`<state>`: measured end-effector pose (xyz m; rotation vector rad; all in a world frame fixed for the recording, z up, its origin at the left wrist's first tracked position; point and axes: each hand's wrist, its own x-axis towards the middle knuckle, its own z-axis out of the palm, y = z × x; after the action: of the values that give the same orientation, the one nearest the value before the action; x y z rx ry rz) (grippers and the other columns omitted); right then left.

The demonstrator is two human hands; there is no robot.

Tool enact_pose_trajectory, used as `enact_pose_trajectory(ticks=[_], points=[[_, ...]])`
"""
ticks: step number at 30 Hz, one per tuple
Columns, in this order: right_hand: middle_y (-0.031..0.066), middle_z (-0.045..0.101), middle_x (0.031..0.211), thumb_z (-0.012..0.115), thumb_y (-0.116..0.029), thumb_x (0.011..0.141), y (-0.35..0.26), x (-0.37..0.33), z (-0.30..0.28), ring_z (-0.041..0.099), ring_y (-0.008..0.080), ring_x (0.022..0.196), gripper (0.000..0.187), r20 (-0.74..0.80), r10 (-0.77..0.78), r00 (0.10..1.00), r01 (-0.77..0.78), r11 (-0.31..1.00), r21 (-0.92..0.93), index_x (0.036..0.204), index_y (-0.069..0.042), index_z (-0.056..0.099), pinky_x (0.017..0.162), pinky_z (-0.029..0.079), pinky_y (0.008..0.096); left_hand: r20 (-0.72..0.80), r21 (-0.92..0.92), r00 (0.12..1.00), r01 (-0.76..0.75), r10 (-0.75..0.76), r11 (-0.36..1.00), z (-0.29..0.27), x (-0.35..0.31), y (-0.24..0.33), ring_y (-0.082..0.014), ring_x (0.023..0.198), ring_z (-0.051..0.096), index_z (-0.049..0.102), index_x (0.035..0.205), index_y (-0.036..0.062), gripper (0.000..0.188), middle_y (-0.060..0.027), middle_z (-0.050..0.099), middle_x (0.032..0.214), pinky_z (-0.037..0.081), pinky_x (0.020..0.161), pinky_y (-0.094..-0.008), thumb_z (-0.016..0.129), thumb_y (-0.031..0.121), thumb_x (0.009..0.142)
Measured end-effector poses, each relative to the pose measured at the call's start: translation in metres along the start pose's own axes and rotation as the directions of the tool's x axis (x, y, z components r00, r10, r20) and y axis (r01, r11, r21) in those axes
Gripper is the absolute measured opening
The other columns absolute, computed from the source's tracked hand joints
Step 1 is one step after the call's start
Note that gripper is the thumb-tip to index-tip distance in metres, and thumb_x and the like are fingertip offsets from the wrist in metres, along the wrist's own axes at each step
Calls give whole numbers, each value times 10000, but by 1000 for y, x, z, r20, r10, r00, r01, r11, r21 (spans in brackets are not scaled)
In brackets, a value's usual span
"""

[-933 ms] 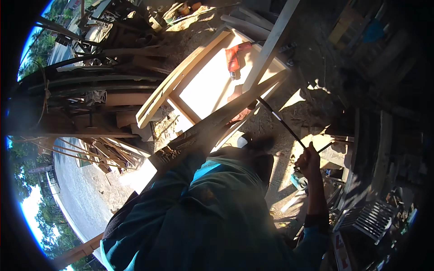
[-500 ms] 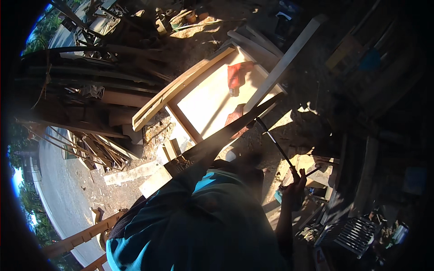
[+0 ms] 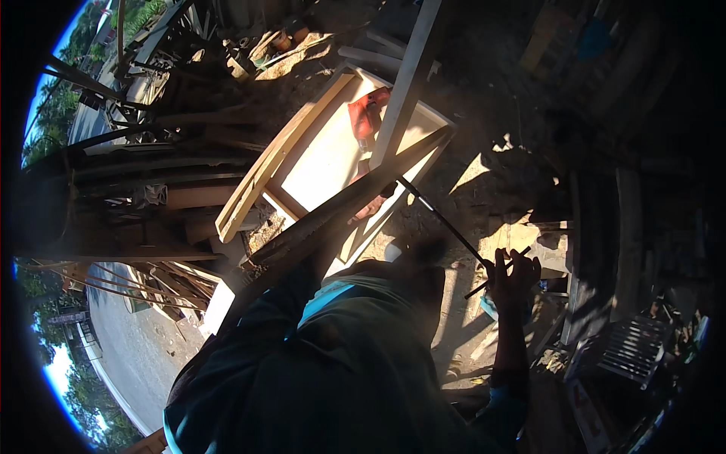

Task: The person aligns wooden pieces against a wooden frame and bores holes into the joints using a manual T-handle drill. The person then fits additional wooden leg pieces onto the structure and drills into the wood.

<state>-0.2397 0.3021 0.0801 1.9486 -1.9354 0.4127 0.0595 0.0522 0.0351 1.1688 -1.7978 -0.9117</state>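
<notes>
My right hand (image 3: 514,274) pinches the lower end of a long dark rod (image 3: 446,219), thumb and fingers at its crossbar handle, with other fingers raised apart. The rod's far end meets a dark wooden beam (image 3: 333,204) that slants across in front of my body. My left sleeve (image 3: 283,306) reaches toward this beam. A reddish shape (image 3: 369,208) shows beside the beam near the rod's end; whether it is my left hand, I cannot make out. Behind it, a red power tool (image 3: 367,112) rests on a pale shallow wooden frame (image 3: 318,163).
A long squared timber (image 3: 408,83) stands across the frame. Stacked boards (image 3: 174,174) fill the left, beside a paved road (image 3: 136,318). At lower right lies a slatted grey rack (image 3: 635,349). Sawdust and offcuts lie around; the far right is deep in shadow.
The whole view has shifted and turned. The crossbar sits at a different angle, and my right fingers are more spread. The squared timber now partly covers the red tool.
</notes>
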Motion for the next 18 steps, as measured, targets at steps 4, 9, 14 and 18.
enact_pose_trajectory(ticks=[4,9,14,18], points=[[110,563,1246,637,-381,876,21,11,11,487,305,1227,420,-4,-73,997,73,995,-72,1184,-102,579,1057,280,567,8,2,999,-35,35,999,1,-2,1,-218,699,652,471,1180,3,546,-117,629,835,517,635,-331,659,379,831],[129,621,1044,686,-485,774,32,23,35,593,294,994,493,12,-370,929,354,895,271,1031,-69,626,910,415,528,12,-2,997,-73,73,997,5,-5,-2,-219,692,649,467,1189,0,544,-123,628,849,515,626,-325,653,371,837],[43,438,551,564,-561,856,7,16,65,457,181,524,542,144,417,898,-369,531,763,848,-29,663,587,386,343,-13,8,994,-108,108,994,6,-1,0,-220,685,645,463,1197,-3,542,-129,627,862,513,617,-318,648,363,843],[38,468,466,388,-616,941,-24,-13,43,362,121,348,727,942,7,336,-682,-688,248,928,57,661,382,345,280,-39,20,988,-150,151,988,4,-2,-1,-221,680,642,460,1204,-6,540,-134,626,873,511,610,-314,643,356,848]])
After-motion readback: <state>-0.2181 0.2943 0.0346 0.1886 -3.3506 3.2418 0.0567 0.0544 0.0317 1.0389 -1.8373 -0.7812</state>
